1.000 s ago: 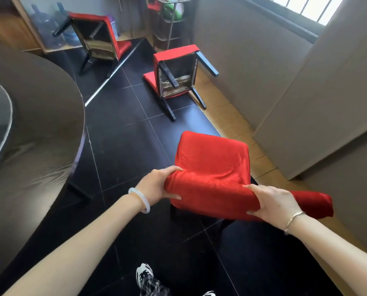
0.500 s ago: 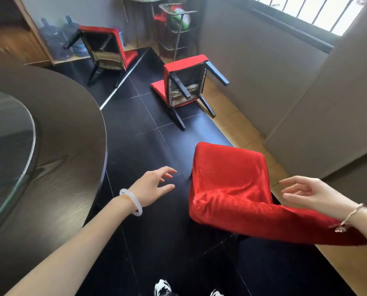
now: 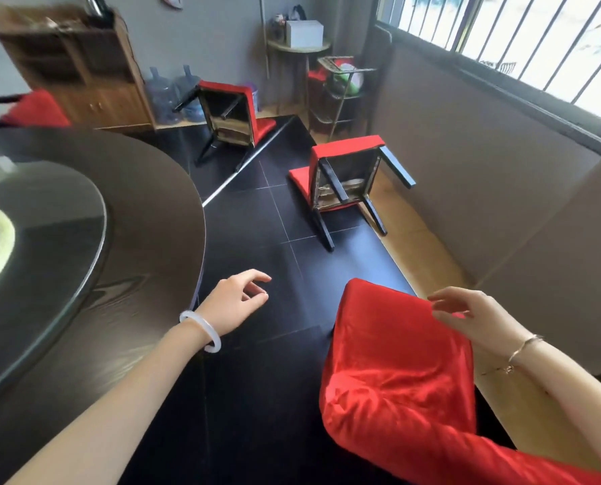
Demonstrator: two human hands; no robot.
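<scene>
- Wood on the left: the big round worktop [image 3: 134,222] fills that side, its rim close to the left arm. Any chair swung upright should keep to the floor side of that rim.
- Black tiled floor [image 3: 257,239] lies open between us and the next job. I'd step in close before lifting anything.
- Red chair [image 3: 397,362] sits low right, on its feet as far as I can tell, seat pointing away, apart from the worktop. It looks finished to me.
- Tipped chair [image 3: 344,180] lies ahead near the wall [image 3: 467,152], legs in the air, underside of the seat showing.
- Second tipped chair [image 3: 230,117] lies further back by the water bottles [image 3: 167,92].
- My call is that the nearer one comes next. Take the top of its back and one leg, then pivot it onto its feet rather than hauling it up.
- Right hand [image 3: 474,316] hovers at the red chair's right edge, fingers loose and spread, gripping nothing. Whether it brushes the cloth, I can't tell.
- Left hand [image 3: 236,302] floats above the floor, fingers loosely curled, empty.
</scene>
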